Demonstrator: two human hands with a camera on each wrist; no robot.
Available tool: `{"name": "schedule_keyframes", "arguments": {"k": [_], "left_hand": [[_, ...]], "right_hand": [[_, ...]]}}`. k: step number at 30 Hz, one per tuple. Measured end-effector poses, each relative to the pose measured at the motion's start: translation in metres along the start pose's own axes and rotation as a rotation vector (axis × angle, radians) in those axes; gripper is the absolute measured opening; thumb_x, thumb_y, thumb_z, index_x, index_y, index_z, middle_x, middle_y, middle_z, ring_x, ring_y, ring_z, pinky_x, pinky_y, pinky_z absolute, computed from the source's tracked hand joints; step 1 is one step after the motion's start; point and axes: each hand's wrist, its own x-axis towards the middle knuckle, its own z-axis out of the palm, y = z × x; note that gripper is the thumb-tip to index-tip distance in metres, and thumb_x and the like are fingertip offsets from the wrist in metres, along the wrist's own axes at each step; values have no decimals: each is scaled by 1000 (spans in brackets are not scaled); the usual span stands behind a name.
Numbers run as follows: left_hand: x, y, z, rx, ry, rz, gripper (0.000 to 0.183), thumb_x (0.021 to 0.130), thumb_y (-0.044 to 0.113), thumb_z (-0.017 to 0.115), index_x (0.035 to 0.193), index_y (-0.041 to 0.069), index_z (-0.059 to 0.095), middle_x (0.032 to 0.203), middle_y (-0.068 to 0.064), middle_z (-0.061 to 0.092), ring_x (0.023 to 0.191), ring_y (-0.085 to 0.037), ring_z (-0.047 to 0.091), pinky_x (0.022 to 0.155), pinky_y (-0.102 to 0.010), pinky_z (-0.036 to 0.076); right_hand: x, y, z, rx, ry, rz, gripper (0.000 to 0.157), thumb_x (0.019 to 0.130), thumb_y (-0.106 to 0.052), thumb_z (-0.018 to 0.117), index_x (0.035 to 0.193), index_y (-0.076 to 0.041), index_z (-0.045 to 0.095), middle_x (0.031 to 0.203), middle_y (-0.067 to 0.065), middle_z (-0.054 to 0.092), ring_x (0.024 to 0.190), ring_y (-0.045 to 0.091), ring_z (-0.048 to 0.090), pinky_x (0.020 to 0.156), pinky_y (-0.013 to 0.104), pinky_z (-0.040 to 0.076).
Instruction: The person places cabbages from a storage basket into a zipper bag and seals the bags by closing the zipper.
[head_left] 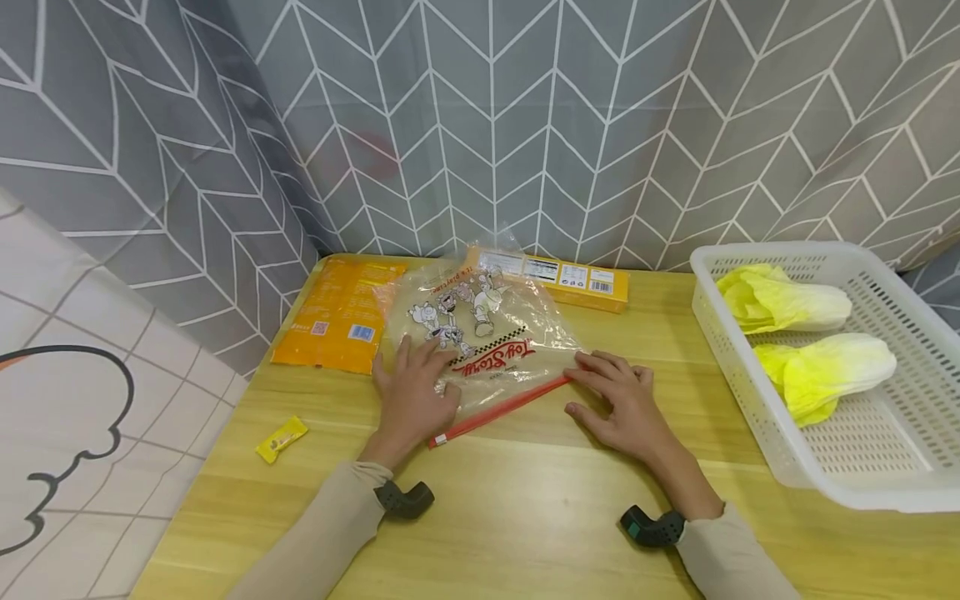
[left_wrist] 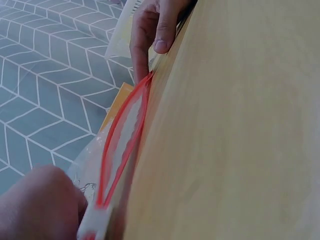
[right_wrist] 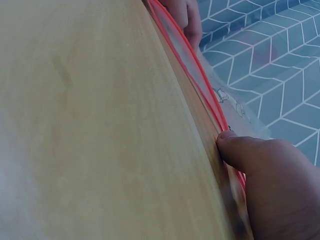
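A clear zip bag (head_left: 495, 396) with a red zip edge and cartoon print lies flat on the wooden table. My left hand (head_left: 416, 404) rests on its left side, fingers stretched over the plastic, close to the white slider (head_left: 441, 439). At the opposite end of the zip, my right hand (head_left: 618, 404) touches the corner with its fingertips, thumb spread apart on the near side. Both wrist views show the red edges (left_wrist: 107, 150) bowed apart, with a narrow gap between them. In the right wrist view the thumb (right_wrist: 235, 147) is right at the red edge.
An orange packet (head_left: 337, 312) lies left of the bag, and a long orange box (head_left: 577, 283) lies behind it, partly under the plastic. A small yellow wrapped piece (head_left: 282, 438) is at front left. On the right, a white basket (head_left: 750, 425) holds two cabbages (head_left: 847, 367).
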Motion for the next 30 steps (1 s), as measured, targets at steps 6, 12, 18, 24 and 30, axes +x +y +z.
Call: {"name": "schedule_keyframes", "arguments": {"k": [6,12,18,24,30], "left_hand": [[3,0,3,-108,89,171,32,86,13,64,116,18,73,126,-7,68,130,-34,51,110,-57,34],[0,6,3,-89,-60,275,42,87,57,69,116,27,69,130,-1,64,133,-29,48,106,-56,33],[-2,7,5,-92,-139,282,33,87,55,70,102,27,63,144,-4,56,149,-33,33,116,-60,19],[-2,7,7,-195,-74,294,14,89,34,71,83,25,63,137,-3,63,145,-34,40,116,-60,18],[-2,7,8,-225,-22,320,10,89,27,71,84,22,64,131,-3,66,142,-32,43,113,-59,20]], "right_hand": [[1,-2,-3,-15,-35,-1,50,88,-33,77,136,-20,66,150,10,57,140,36,43,87,47,24],[3,-2,-4,-20,-37,9,52,89,-34,76,138,-19,64,151,11,55,141,36,42,88,48,24],[2,0,-4,-23,-13,60,57,89,-33,77,141,-16,62,151,14,54,139,38,42,90,50,23],[4,-1,-2,39,117,61,55,85,-24,80,137,-12,64,147,19,55,132,39,46,86,48,23],[7,0,0,125,228,-23,43,81,-16,80,123,-12,73,136,20,60,126,41,44,87,50,22]]}}
